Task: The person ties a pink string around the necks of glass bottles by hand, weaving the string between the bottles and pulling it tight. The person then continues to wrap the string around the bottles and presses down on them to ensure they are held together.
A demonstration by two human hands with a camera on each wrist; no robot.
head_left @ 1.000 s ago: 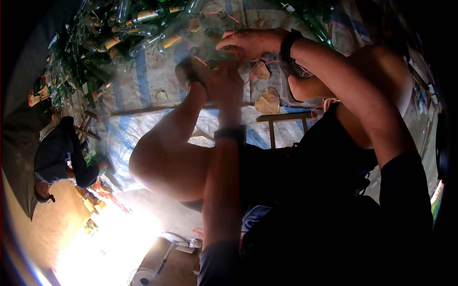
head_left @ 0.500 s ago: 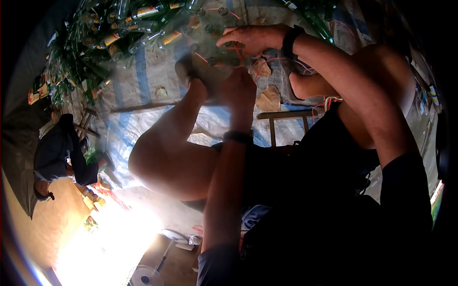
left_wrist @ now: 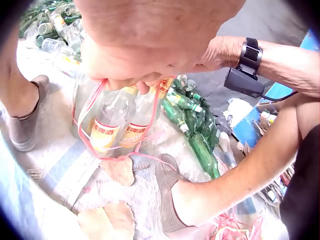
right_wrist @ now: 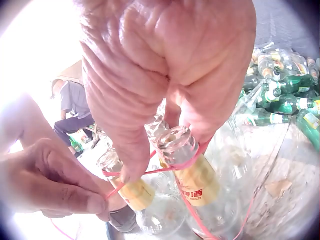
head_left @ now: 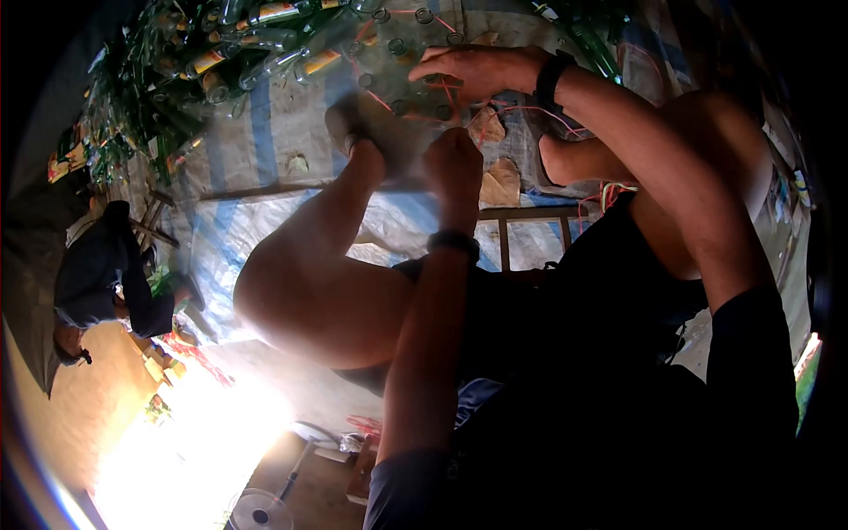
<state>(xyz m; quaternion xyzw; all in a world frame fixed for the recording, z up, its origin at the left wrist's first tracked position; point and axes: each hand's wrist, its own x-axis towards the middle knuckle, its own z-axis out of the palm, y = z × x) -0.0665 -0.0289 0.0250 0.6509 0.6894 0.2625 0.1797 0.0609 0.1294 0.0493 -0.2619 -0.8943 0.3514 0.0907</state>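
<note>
A cluster of clear glass bottles (head_left: pixel 397 66) with yellow labels (left_wrist: pixel 107 127) (right_wrist: pixel 192 175) stands upright on a woven mat between my feet. A pink string (left_wrist: pixel 155 107) (right_wrist: pixel 165 169) loops round their bodies and necks. My right hand (head_left: pixel 446 71) (right_wrist: pixel 160 145) rests on top of the cluster, with its fingers pressing the string against two bottle necks. Just in front of the bottles, my left hand (head_left: pixel 452 159) (left_wrist: pixel 130 85) (right_wrist: pixel 95 202) pinches the string and holds it taut. The right hand's wrist strap also shows in the left wrist view (left_wrist: pixel 247 55).
A large heap of green and clear bottles (head_left: pixel 221 53) (left_wrist: pixel 200 130) lies beyond the cluster. My shoes (left_wrist: pixel 25 120) (left_wrist: pixel 167 200) flank the bottles on the woven mat (head_left: pixel 256 132). A wooden frame (head_left: pixel 530 216) lies near my leg. Another person (head_left: pixel 97 274) crouches at the left.
My left hand has drawn back from the bottles toward my body, pulling the pink string. The right hand has stayed on top of the bottle necks.
</note>
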